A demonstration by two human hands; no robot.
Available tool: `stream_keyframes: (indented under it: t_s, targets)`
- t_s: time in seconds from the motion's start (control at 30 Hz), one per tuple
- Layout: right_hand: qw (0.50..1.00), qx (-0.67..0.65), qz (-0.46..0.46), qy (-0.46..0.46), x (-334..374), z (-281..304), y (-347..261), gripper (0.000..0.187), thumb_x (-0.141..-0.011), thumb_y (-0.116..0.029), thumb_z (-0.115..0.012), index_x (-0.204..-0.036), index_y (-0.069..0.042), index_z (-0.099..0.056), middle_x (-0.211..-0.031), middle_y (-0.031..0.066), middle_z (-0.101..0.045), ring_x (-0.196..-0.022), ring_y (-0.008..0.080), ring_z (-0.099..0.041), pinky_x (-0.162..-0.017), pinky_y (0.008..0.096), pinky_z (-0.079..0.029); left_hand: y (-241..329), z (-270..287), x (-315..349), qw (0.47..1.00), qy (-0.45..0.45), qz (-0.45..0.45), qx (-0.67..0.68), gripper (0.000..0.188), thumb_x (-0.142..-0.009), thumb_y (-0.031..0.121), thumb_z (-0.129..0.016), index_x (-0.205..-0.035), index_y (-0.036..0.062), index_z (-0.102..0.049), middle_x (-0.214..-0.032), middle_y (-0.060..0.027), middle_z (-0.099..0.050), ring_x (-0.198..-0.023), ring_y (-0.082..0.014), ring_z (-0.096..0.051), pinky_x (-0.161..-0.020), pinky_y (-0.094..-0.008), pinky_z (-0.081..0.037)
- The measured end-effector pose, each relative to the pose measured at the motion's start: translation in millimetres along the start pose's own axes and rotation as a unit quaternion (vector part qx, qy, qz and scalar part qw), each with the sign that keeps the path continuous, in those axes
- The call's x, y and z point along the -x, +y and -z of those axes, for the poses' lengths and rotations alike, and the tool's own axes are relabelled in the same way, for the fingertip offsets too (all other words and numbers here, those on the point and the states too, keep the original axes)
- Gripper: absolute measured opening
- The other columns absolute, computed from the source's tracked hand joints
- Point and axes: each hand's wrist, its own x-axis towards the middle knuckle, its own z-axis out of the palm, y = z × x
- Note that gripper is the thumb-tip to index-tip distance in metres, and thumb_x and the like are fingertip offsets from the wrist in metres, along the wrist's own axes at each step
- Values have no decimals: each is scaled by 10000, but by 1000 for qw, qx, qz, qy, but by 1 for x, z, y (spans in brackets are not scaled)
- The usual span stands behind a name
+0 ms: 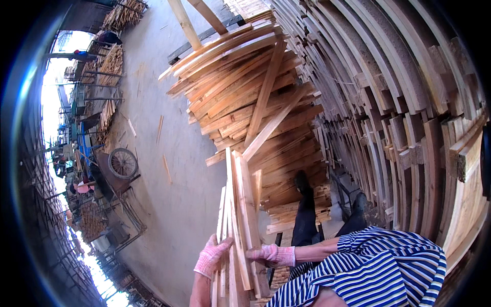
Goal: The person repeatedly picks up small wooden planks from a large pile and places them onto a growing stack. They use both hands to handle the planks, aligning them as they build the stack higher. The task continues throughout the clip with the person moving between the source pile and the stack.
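Observation:
Both of my hands wear pink-and-white knit gloves and grip a loose bundle of long pale wooden strips. My left hand closes round the bundle's left side, thumb across the strips. From the right, my right hand presses against the other side, its fingers partly hidden behind the wood. The strips point away from me, and their far ends fan slightly apart. Just beyond them lies a big heap of wooden strips, with two longer boards slanting across its top.
Tall stacks of boards line the right side. A concrete floor with a few stray strips stretches left of the heap. A spoked wheel cart and more wood piles stand at the far left. My foot is against the heap.

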Motion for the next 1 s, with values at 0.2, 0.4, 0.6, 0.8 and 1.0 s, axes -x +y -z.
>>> stream_keyframes:
  t_s: [0.2, 0.4, 0.6, 0.8, 1.0]
  targets:
    - [998, -56, -36, -6, 10, -11, -8, 502, -872, -375, -793, -1274, -109, -653, -1225, 37, -671, -1139, 190, -612, -851, 425, -564, 37, -11, 34, 997, 33, -26, -68, 647, -856, 221, -824, -1336, -29, -470, -1165, -143, -658, -1021, -194, -641, -870, -345, -553]
    - [979, 126, 138, 84, 18, 0, -142, 622, -932, -533, -665, -1447, -210, -535, -1462, 41, -523, -1338, 197, -472, -1047, 466, -471, 106, -49, -60, 972, 45, -176, -146, 793, -746, 251, -899, -1337, -28, -450, -1127, -141, -675, -976, -183, -667, -812, -308, -575]
    - [972, 87, 124, 178, 5, 24, -187, 628, -895, -499, -735, -1392, -144, -590, -1290, 10, -651, -1092, 128, -623, -912, 335, -523, 81, -51, -200, 986, -58, -126, 96, 964, -781, 293, -866, -1483, -33, -292, -1352, -192, -557, -1252, -316, -537, -1045, -468, -461]
    - [965, 121, 135, 191, 50, -24, -153, 560, -867, -459, -776, -1280, -106, -640, -1091, 50, -712, -957, 153, -667, -722, 335, -556, 47, -58, -137, 973, -125, -151, 121, 670, -917, 386, -737, -1414, 3, -504, -1304, -89, -629, -1186, -220, -595, -1027, -389, -477]
    - [900, 336, 219, 171, 75, -73, -100, 584, -889, -483, -712, -1292, -63, -658, -1142, 62, -703, -1004, 168, -617, -893, 321, -500, 34, -31, -44, 961, -77, -250, 88, 582, -936, 344, -723, -1351, -9, -519, -1134, -89, -681, -977, -200, -678, -837, -348, -574]
